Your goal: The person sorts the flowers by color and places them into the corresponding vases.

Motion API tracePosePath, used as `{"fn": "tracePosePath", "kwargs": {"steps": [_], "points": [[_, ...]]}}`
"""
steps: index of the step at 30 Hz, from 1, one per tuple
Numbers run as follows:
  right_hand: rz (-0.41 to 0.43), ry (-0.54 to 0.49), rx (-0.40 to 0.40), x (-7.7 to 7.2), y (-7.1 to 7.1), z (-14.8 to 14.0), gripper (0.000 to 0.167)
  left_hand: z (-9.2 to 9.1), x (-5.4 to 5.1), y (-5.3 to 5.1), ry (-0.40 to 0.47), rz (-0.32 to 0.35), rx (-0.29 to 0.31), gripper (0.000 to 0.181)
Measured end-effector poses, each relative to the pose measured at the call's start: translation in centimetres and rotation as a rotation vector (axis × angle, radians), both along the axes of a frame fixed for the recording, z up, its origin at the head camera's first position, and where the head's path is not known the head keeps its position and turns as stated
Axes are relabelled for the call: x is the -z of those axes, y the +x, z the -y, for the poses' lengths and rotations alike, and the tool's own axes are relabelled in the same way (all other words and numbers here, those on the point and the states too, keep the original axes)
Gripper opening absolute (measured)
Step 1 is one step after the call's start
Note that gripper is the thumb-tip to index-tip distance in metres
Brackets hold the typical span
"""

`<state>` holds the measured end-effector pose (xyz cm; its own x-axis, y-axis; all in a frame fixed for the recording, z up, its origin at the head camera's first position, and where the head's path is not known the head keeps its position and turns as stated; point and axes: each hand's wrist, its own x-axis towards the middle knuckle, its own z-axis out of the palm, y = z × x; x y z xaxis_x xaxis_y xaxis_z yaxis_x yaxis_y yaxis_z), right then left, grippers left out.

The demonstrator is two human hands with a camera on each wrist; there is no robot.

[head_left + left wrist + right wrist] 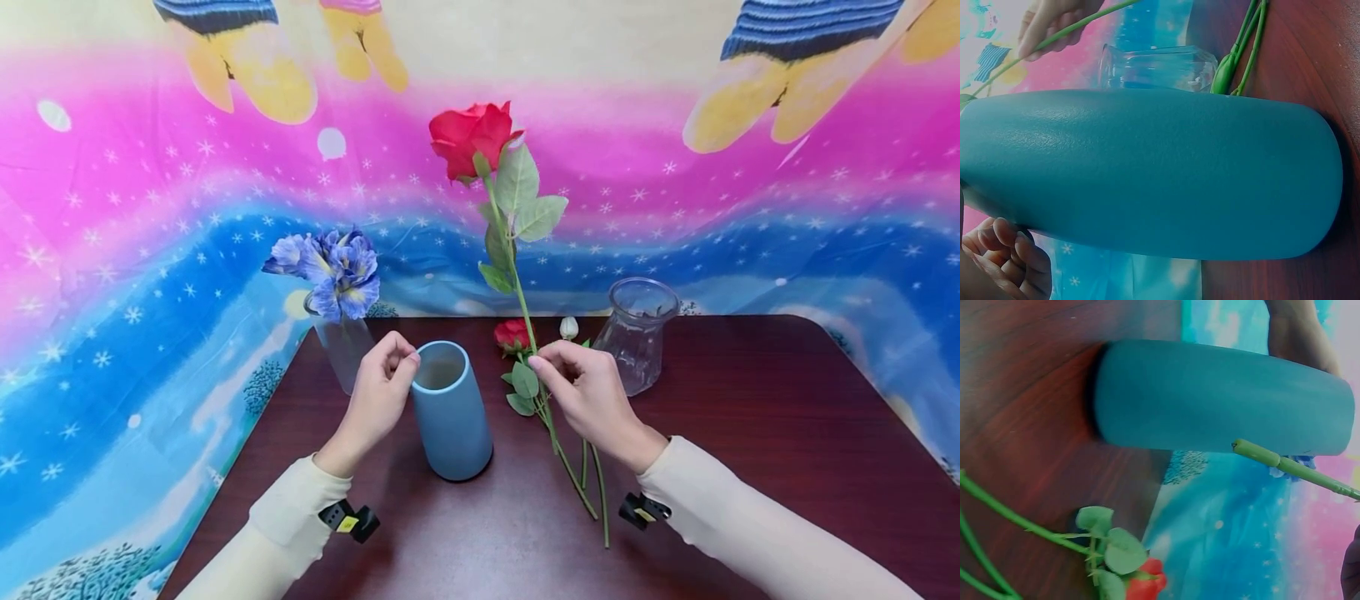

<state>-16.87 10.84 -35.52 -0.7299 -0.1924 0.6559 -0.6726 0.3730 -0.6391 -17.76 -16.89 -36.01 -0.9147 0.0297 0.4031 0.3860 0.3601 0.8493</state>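
A blue-grey vase (453, 425) stands upright on the table. At its rim, my left hand (378, 392) pinches the left edge between thumb and curled fingers. My right hand (596, 396) pinches the stem of a long red rose (472, 137), held upright with its bloom high above the table. The rose stem's cut lower end (1254, 452) shows beside the vase in the right wrist view, outside the opening. In the left wrist view the vase (1147, 169) fills the middle, and the left fingers (1022, 256) curl near its rim.
Another red rose (513, 335) and a white bud (569, 327) lie on the dark table (720, 467) with their stems. A clear glass vase (637, 358) stands behind the right hand. Blue irises (337, 271) fill a clear vase (341, 354) at back left. A printed cloth (622, 200) hangs behind.
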Motion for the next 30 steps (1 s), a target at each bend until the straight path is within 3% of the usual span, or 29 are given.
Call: {"fn": "tracePosePath", "kwargs": {"steps": [9,21,30], "points": [[-0.076,-0.092,-0.035,-2.2,-0.6,1.9,0.012,0.0,-0.1,0.1,-0.005,-0.003,-0.01,0.013],[-0.078,-0.194,-0.127,-5.5,-1.1,4.9,0.01,0.0,0.1,0.0,-0.011,-0.015,-0.01,0.013],[-0.114,-0.213,-0.116,-7.6,-1.3,6.3,0.008,0.0,0.1,0.0,0.003,-0.02,-0.001,0.014]]}}
